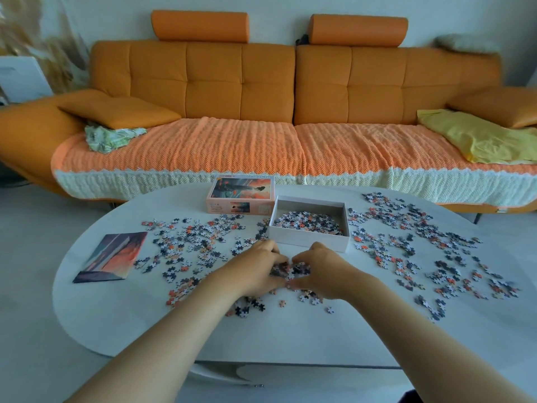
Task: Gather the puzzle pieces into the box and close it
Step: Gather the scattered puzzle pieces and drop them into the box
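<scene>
Left hand (255, 269) and right hand (319, 271) centre frame, fingers curled round heap of pieces (290, 270) | box (308, 238) part filled | loose pieces (406, 242) mostly scattered both sides, lid (241, 190) off

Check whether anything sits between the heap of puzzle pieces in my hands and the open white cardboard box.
Nothing visible does. The small heap of grey, white and orange puzzle pieces, cupped between the left hand and right hand, lies right before the open white cardboard box; only its near wall must be lifted over.
</scene>
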